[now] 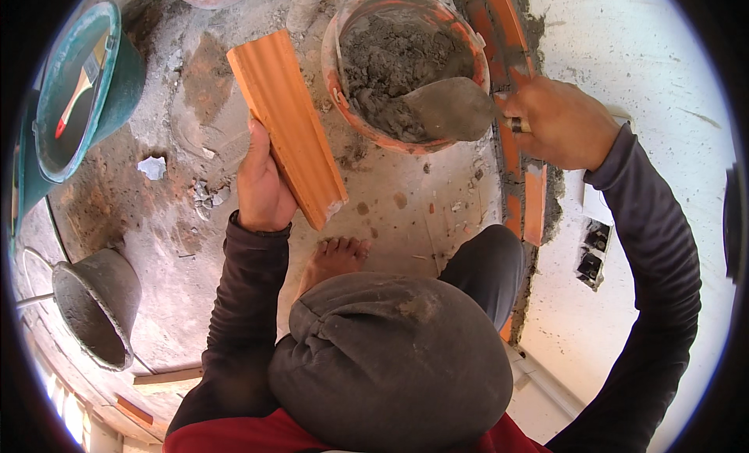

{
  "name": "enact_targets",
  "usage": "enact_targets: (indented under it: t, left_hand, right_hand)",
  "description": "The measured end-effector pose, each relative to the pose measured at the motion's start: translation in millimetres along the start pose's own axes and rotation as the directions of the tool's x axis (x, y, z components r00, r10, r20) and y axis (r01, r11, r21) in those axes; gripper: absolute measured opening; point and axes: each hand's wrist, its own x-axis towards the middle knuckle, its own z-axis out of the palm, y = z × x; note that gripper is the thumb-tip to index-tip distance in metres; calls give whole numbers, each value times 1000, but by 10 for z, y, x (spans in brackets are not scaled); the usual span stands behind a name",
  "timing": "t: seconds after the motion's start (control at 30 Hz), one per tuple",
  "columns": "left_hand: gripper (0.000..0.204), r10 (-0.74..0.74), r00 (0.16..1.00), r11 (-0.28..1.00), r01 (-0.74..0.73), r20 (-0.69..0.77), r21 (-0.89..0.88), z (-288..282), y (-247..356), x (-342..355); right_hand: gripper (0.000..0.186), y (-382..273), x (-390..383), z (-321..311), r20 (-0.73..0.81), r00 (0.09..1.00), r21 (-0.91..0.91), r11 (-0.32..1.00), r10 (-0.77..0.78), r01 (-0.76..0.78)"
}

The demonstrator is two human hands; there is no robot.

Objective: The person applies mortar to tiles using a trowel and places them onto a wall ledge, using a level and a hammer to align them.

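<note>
My left hand [265, 184] grips a long, ribbed orange clay brick [287, 118] by its left side, tilted above the floor. One corner at its near end is chipped. In my right hand [566, 124] is the handle of a trowel [456, 110], my fingers wrapped round it. The trowel's rounded blade, smeared grey, lies over the right part of the wet mortar [382, 55] in an orange bucket [331, 71]. Just beside my right hand runs a course of orange bricks [511, 153] with grey mortar along the wall.
At the far left a green bucket [129, 83] has a paintbrush [78, 94] in it. Nearer stands a tipped grey bucket [109, 277]. Rubble [204, 197] litters the floor. The white wall [624, 40] on the right has an open socket box [593, 254]. My bare foot [331, 262] is close to the brick.
</note>
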Motion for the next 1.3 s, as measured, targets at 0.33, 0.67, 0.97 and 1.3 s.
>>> enact_targets:
  t: [0.33, 0.67, 0.97, 1.3]
  left_hand:
    - [54, 56, 998, 998, -56, 28, 17, -4, 22, -40]
    - [56, 79, 994, 997, -79, 76, 5, 36, 48, -39]
    - [54, 84, 993, 995, -78, 87, -68, 131, 198, -76]
    - [61, 132, 959, 991, -128, 253, -32, 870, 126, -76]
  right_hand:
    - [36, 99, 161, -54, 205, 971, 330, 943, -119, 45]
    - [21, 70, 167, 164, 421, 905, 784, 525, -58, -331]
    - [14, -243, -23, 581, 242, 969, 966, 84, 59, -246]
    - [19, -883, -955, 636, -165, 903, 972, -90, 397, 217]
